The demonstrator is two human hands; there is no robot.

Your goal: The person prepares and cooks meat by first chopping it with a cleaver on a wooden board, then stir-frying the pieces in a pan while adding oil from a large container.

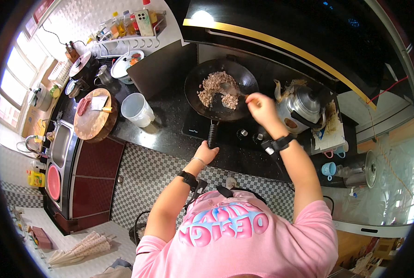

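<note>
A dark wok [247, 78] sits on the cooktop with its black handle pointing towards me. My left hand [207, 153] is closed on the end of that handle. Browned minced meat [216, 81] lies in the wok, mostly left of its middle, with a smaller heap nearer the right. My right hand [260, 106] is over the wok's right rim, gripping the handle end of a metal spatula [227, 88]. The spatula's blade is in the meat, and its edges are partly hidden.
A large metal kettle [299, 107] stands right of the wok. To the left are a translucent plastic jug [137, 109] and a round chopping board [88, 127] bearing raw meat [84, 106] and a cleaver [98, 103]. A range hood [280, 41] overhangs the cooktop; two knobs [243, 132] are in front.
</note>
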